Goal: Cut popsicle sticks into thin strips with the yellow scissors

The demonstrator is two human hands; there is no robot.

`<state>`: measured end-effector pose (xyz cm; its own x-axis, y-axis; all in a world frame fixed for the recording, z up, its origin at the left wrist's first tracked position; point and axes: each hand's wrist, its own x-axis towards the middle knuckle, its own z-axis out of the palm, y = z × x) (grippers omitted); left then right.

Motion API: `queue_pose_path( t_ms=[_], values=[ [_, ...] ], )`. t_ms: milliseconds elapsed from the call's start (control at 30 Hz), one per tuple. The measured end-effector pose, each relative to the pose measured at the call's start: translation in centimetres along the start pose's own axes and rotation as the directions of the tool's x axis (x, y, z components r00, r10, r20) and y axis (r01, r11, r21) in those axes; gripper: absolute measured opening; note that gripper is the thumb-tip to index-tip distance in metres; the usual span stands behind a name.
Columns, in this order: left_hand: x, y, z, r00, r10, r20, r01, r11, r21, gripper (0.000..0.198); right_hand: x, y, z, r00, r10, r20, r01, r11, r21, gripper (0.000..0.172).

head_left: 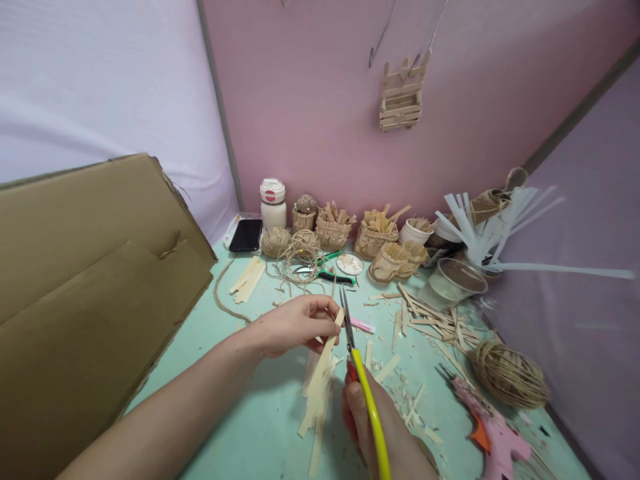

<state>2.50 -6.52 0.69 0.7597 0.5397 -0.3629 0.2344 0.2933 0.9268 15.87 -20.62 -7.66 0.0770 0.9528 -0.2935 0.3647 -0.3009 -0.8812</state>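
My left hand (300,323) is closed on a pale flat wooden strip (325,357), pinched near its upper end between thumb and fingers. Yellow-handled scissors (369,400) are in my right hand (373,413), their blades pointing up and away, slightly apart at the tips. The blades stand just right of the strip's upper end. Under the strip, more pale strips (316,443) overlap in a loose bunch. A pink and white pen-like item (363,325) lies behind the blades.
Cardboard (100,287) stands at the left. Twine (276,241), green-handled pliers (336,275), filled baskets (376,232) and a phone (246,235) line the back. Scattered sticks (435,317), a twine bundle (510,373) and a pink glue gun (493,430) lie right.
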Motion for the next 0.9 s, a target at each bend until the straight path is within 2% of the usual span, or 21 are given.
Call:
queue_pose_path(
  t_ms=[300, 567, 800, 900],
  values=[
    [-0.1, -0.1, -0.3, 1.000, -0.004, 0.029, 0.004, 1.000, -0.007, 0.013, -0.8, -0.5, -0.4, 0.999, 0.013, -0.029, -0.012, 0.999, 0.034, 0.026],
    [0.0, 0.0, -0.8, 0.999, -0.003, 0.052, 0.001, 0.999, 0.042, 0.012, -1.3, -1.0, -1.0, 0.998, 0.028, -0.049, -0.026, 0.999, 0.045, 0.029],
    [-0.2, 0.5, -1.3, 0.997, -0.007, 0.081, 0.000, 0.997, 0.079, 0.010, -1.2, -1.2, -0.8, 0.998, 0.059, 0.005, -0.060, 0.997, 0.039, 0.025],
    [-0.1, 0.3, -1.5, 0.996, -0.008, 0.090, 0.002, 0.997, 0.072, 0.011, -1.1, -1.2, -0.6, 0.997, 0.071, 0.027, -0.072, 0.997, 0.031, 0.036]
  ],
)
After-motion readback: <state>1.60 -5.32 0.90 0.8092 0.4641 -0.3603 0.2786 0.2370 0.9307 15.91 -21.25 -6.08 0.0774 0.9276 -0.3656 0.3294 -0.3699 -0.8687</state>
